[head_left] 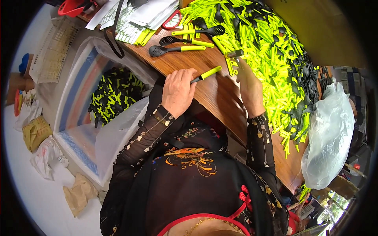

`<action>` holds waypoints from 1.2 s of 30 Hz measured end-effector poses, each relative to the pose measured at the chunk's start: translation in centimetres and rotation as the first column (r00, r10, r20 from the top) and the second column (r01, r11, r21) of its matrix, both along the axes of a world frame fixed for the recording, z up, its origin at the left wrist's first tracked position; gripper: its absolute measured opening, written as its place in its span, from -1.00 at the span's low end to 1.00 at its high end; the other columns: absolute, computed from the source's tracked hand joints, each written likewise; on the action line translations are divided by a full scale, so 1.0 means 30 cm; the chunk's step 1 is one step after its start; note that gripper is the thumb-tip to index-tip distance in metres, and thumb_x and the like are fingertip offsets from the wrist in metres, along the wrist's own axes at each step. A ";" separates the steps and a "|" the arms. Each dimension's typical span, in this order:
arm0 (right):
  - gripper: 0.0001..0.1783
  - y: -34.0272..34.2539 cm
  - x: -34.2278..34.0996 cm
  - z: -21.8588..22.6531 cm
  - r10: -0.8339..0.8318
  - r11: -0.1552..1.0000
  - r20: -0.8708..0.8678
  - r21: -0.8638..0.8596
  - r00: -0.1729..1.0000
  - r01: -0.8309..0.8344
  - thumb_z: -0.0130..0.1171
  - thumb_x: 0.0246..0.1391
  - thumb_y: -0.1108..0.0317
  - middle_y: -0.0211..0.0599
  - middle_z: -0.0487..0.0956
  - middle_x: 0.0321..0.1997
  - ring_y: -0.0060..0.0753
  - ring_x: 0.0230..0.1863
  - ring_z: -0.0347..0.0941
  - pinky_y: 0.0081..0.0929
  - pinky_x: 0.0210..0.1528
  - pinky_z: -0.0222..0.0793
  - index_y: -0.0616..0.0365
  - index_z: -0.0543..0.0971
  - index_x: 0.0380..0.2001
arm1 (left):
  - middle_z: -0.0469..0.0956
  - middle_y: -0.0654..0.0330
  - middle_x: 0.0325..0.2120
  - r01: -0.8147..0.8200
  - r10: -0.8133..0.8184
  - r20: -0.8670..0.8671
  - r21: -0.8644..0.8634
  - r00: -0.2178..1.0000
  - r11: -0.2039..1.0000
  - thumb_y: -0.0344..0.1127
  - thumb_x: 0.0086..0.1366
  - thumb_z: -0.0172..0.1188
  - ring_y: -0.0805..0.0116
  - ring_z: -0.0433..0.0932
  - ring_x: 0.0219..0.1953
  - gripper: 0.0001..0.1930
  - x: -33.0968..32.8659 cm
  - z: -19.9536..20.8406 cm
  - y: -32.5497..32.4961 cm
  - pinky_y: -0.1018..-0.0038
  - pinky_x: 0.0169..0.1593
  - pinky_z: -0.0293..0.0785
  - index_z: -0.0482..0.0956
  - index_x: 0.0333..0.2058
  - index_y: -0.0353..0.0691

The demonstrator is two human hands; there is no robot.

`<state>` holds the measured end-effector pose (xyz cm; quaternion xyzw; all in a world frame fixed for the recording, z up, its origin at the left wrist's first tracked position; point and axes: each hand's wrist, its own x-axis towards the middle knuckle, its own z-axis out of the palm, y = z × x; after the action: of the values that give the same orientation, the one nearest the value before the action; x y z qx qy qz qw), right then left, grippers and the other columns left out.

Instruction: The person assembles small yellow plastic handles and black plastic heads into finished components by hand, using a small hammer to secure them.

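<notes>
One bare left hand clamped a black utensil with a lime-green handle near a brown wooden table's edge; the right hand gripped a dark cylindrical-headed tool

Bright light throws shadows across the wooden table; fisheye edges curve into black corners.

The person's bare left hand hides most of the dark end of the kitchen tool with a lime-green handle. The right hand covers part of the grey, tube-headed tool. The top edge cuts off the big lime-green and black pile.
</notes>
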<state>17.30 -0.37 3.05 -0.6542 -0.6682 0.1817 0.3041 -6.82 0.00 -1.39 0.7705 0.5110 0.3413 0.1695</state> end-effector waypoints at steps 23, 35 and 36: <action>-0.81 -0.078 -0.118 0.042 -0.044 0.954 -0.878 -0.178 0.476 -0.240 0.18 0.36 0.37 -0.44 0.60 -0.25 -0.84 -0.68 0.10 -0.75 -0.64 -0.03 0.15 0.54 -0.02 | 0.67 0.17 -0.32 0.180 -0.175 0.059 -0.098 0.983 0.979 -0.29 0.46 0.21 0.46 0.64 -0.29 -0.76 -0.034 0.203 -0.092 0.44 -0.15 0.53 0.65 0.00 -0.24; -0.61 -0.062 -0.118 0.025 0.149 0.923 -0.444 -0.258 0.884 -0.286 0.16 0.37 0.39 -0.21 0.66 -0.09 -0.39 -0.08 0.60 -0.38 -0.02 0.49 0.17 0.52 0.23 | 0.69 0.30 -0.31 0.515 0.249 0.644 -0.743 0.724 0.427 -0.18 0.47 0.23 0.55 0.67 -0.40 -0.72 -0.195 -0.056 -0.157 0.65 -0.32 0.52 0.65 -0.05 -0.29; -0.61 -0.069 -0.116 0.023 0.222 0.938 -0.348 -0.180 0.911 -0.297 0.13 0.38 0.40 -0.13 0.65 -0.12 -0.31 -0.13 0.62 -0.36 -0.05 0.50 0.14 0.52 0.23 | 0.69 0.25 -0.32 0.478 0.305 0.591 -0.796 0.747 0.370 -0.19 0.47 0.23 0.53 0.67 -0.43 -0.73 -0.193 -0.034 -0.151 0.65 -0.36 0.52 0.65 -0.06 -0.29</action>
<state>13.81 -2.45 3.73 -0.5509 -0.6655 0.4009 0.3048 -12.60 -4.54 -2.43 0.3925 0.4695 0.2311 0.7563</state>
